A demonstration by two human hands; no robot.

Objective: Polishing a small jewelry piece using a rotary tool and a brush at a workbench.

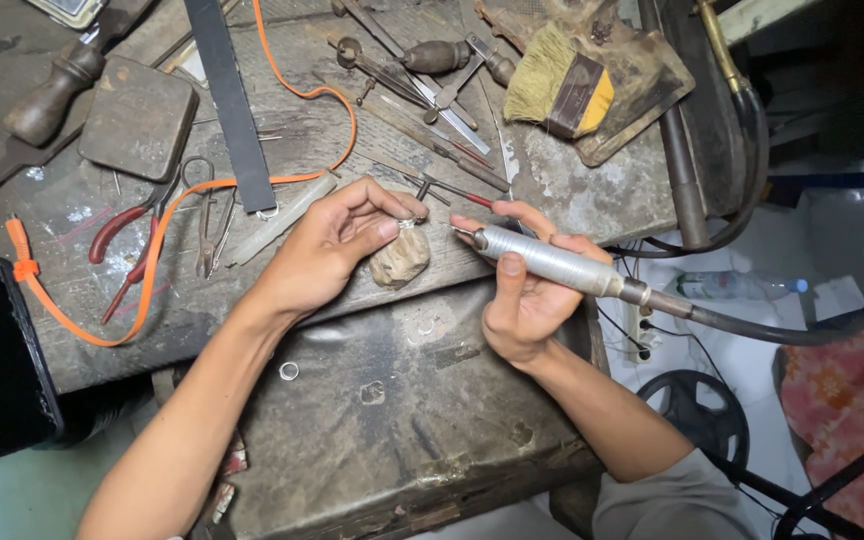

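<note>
The left hand (pixel 327 245) pinches a small, glinting metal piece (pixel 407 222) between thumb and forefinger, and steadies it on top of a worn wooden peg (pixel 399 258) that juts from the near edge of the table (pixel 592 200); judging by the pose, the peg serves as a firm rest so the piece does not wander. The right hand (pixel 524 290) wraps its fingers around a smooth, silvery rotary handpiece (pixel 552 262), thumb laid along the barrel like a pen grip, with the tip aimed left at the pinched piece and almost touching it. A thick black flexible shaft (pixel 752 325) runs off to the right from the handpiece.

The table is scarred, stained wood, dusty grey in patches. Left of the hands lie red-handled pliers (pixel 122 245) and an orange cord (pixel 157 235) looping across the boards. Farther off sit a straw-coloured brush (pixel 557 85) with a dark band, a wooden-handled tool (pixel 52 92) and a scatter of thin steel gravers and files (too tangled to sort out). A small ring (pixel 289 371) rests on the darker lower board (pixel 402 420), near the left forearm.
</note>
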